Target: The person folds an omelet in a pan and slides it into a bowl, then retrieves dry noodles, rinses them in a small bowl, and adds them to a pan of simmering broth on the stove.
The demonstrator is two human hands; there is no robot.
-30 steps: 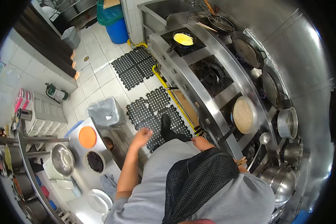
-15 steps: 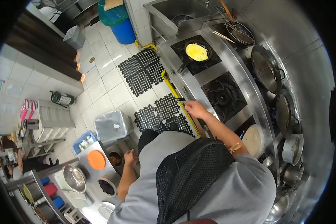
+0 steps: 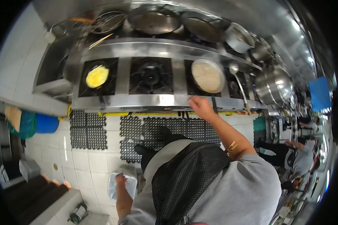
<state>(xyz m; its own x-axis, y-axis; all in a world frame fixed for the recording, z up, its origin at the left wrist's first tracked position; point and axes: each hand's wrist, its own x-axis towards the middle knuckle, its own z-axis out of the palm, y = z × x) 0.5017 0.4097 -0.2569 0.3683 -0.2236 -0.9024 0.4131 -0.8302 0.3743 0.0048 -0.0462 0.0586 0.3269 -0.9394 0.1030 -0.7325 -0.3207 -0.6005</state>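
My right hand [image 3: 201, 105] is by the stove's front edge [image 3: 154, 100], fingers curled together, nothing visible in them. My left hand [image 3: 120, 179] hangs low over a lined bin [image 3: 131, 187]; its fingers are too small and blurred to read. At the left of the stove, a dark pan holds a yellow egg-like food [image 3: 97, 76], its handle pointing toward me. The middle burner [image 3: 151, 77] has no pan. Right of it sits a round pan with a pale, flat content [image 3: 207, 75]. A long-handled ladle [image 3: 234, 68] rests farther right.
Large pans [image 3: 154, 20] and a pot [image 3: 239, 37] stand along the back. Chopsticks [image 3: 100, 41] lie at back left. A sink [image 3: 50, 69] is on the left, a blue barrel [image 3: 47, 122] below. Black mats [image 3: 88, 129] cover the floor. Co-workers [image 3: 304, 159] stand far right.
The view has swung round to face the stove, and the side table has left it. My right hand is now nearer the pale pan, and my left hand appears over the bin.
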